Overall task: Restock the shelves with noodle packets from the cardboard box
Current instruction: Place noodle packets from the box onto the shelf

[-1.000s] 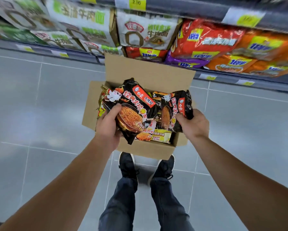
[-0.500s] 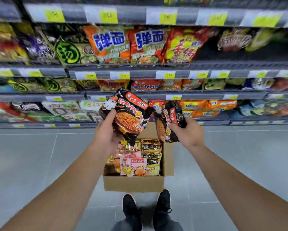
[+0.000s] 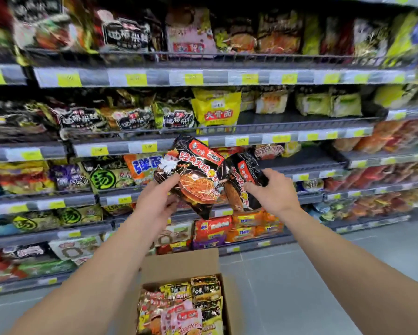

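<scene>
Both hands have risen since the earlier frame: the packets that were held just above the cardboard box (image 3: 179,264) are now up in front of the middle shelves (image 3: 287,131), and the box sits far below the hands on the grey floor (image 3: 311,274), its far flap upright.

The left hand (image 3: 154,204) grips the large black noodle packet (image 3: 198,175) by its lower left corner, thumb across the front. The packet faces the camera, tilted, its long axis running from lower left to upper right, the red label strip at the top.

The right hand (image 3: 273,189) clutches a second black packet (image 3: 244,180), fingers wrapped round its right edge. This one stands nearly on end, long axis close to vertical, its face turned towards the left hand. The two packets touch between the hands.

More packets (image 3: 179,308) fill the box, below and between the forearms. The shelves behind the hands are blurred.
</scene>
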A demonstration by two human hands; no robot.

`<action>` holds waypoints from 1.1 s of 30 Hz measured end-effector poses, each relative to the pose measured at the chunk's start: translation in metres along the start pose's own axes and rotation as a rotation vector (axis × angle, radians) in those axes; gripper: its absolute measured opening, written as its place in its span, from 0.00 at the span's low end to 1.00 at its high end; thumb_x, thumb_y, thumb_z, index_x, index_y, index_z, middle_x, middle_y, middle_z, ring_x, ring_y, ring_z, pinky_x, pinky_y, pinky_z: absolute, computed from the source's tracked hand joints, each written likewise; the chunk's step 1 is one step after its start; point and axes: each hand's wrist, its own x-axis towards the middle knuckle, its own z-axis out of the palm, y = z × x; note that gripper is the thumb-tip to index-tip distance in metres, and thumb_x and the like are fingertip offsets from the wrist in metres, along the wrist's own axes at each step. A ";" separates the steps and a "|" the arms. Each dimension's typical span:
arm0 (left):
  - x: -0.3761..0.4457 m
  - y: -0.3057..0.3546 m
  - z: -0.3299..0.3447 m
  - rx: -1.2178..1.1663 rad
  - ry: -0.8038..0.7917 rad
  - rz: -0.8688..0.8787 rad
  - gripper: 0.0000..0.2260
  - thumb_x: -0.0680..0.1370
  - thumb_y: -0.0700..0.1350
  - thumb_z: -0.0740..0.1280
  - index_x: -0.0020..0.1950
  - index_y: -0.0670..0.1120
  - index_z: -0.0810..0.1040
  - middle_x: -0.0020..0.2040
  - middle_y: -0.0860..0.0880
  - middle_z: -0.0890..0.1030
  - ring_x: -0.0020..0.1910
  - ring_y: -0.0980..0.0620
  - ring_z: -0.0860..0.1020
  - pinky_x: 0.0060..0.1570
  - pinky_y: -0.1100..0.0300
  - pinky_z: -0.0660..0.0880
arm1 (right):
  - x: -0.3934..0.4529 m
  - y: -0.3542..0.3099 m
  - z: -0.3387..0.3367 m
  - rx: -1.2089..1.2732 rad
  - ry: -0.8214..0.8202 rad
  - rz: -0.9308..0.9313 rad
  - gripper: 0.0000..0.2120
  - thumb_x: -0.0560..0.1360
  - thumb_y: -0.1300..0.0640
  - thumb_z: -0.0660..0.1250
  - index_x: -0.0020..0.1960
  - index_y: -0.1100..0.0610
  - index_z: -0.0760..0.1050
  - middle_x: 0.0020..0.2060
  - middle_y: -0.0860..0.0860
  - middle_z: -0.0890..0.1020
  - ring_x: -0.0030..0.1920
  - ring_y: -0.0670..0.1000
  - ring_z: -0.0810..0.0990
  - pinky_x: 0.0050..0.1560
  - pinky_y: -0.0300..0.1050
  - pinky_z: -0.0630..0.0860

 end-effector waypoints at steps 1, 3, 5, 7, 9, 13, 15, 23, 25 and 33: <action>-0.002 0.006 0.004 -0.012 -0.004 0.016 0.17 0.75 0.47 0.72 0.62 0.47 0.73 0.45 0.49 0.85 0.39 0.49 0.78 0.34 0.58 0.72 | 0.000 -0.004 -0.009 -0.004 0.027 -0.023 0.13 0.72 0.44 0.71 0.47 0.53 0.77 0.36 0.48 0.82 0.38 0.50 0.80 0.38 0.47 0.77; -0.009 0.019 0.012 -0.067 -0.029 0.026 0.13 0.76 0.46 0.71 0.57 0.45 0.73 0.31 0.52 0.82 0.31 0.53 0.74 0.36 0.58 0.72 | 0.001 -0.012 -0.026 -0.011 0.066 -0.058 0.11 0.72 0.45 0.71 0.46 0.52 0.77 0.35 0.46 0.81 0.37 0.49 0.79 0.35 0.45 0.75; -0.017 0.031 0.016 -0.081 -0.081 0.028 0.14 0.77 0.45 0.70 0.60 0.45 0.73 0.35 0.48 0.82 0.33 0.52 0.77 0.44 0.54 0.76 | 0.003 -0.020 -0.042 -0.020 0.089 -0.075 0.11 0.71 0.46 0.71 0.48 0.52 0.78 0.37 0.45 0.82 0.38 0.48 0.80 0.38 0.46 0.78; -0.024 0.040 0.018 -0.062 -0.119 0.037 0.12 0.77 0.44 0.69 0.59 0.43 0.74 0.48 0.43 0.81 0.43 0.47 0.80 0.46 0.52 0.78 | 0.005 -0.026 -0.055 -0.047 0.107 -0.089 0.13 0.71 0.45 0.71 0.50 0.52 0.79 0.39 0.47 0.83 0.39 0.48 0.81 0.41 0.49 0.80; -0.030 0.050 0.020 -0.078 -0.136 0.040 0.12 0.77 0.42 0.69 0.59 0.41 0.74 0.53 0.40 0.80 0.50 0.42 0.81 0.45 0.48 0.79 | 0.007 -0.034 -0.068 -0.092 0.133 -0.122 0.13 0.72 0.45 0.71 0.48 0.53 0.78 0.38 0.47 0.82 0.38 0.48 0.80 0.40 0.48 0.79; -0.034 0.064 0.024 -0.140 -0.168 0.058 0.16 0.77 0.37 0.68 0.63 0.41 0.71 0.55 0.36 0.79 0.51 0.37 0.81 0.40 0.48 0.81 | 0.013 -0.044 -0.091 -0.215 0.202 -0.203 0.12 0.73 0.45 0.71 0.49 0.51 0.75 0.41 0.48 0.80 0.40 0.50 0.78 0.40 0.48 0.77; -0.032 0.071 0.029 -0.153 -0.199 0.070 0.14 0.77 0.35 0.67 0.61 0.41 0.71 0.58 0.34 0.79 0.52 0.36 0.82 0.42 0.47 0.82 | 0.018 -0.046 -0.104 -0.246 0.258 -0.232 0.11 0.73 0.47 0.71 0.49 0.51 0.75 0.42 0.48 0.78 0.42 0.51 0.78 0.40 0.47 0.76; -0.025 0.084 0.078 -0.184 -0.301 0.141 0.36 0.77 0.29 0.64 0.78 0.53 0.54 0.55 0.34 0.80 0.51 0.36 0.82 0.55 0.37 0.76 | 0.052 -0.029 -0.153 -0.274 0.443 -0.263 0.14 0.74 0.55 0.72 0.59 0.52 0.78 0.50 0.50 0.80 0.49 0.54 0.79 0.43 0.45 0.76; -0.019 0.082 0.100 -0.206 -0.309 0.144 0.31 0.77 0.29 0.63 0.74 0.53 0.60 0.57 0.33 0.79 0.53 0.35 0.81 0.52 0.38 0.78 | 0.067 -0.019 -0.170 -0.289 0.490 -0.254 0.15 0.74 0.56 0.71 0.61 0.52 0.77 0.51 0.51 0.80 0.50 0.54 0.78 0.43 0.45 0.74; 0.017 0.075 0.232 -0.119 -0.250 0.196 0.13 0.77 0.36 0.66 0.60 0.39 0.73 0.59 0.35 0.79 0.54 0.35 0.80 0.43 0.44 0.81 | 0.154 0.039 -0.264 -0.337 0.607 -0.335 0.19 0.73 0.57 0.72 0.64 0.55 0.76 0.56 0.54 0.80 0.58 0.58 0.76 0.54 0.51 0.74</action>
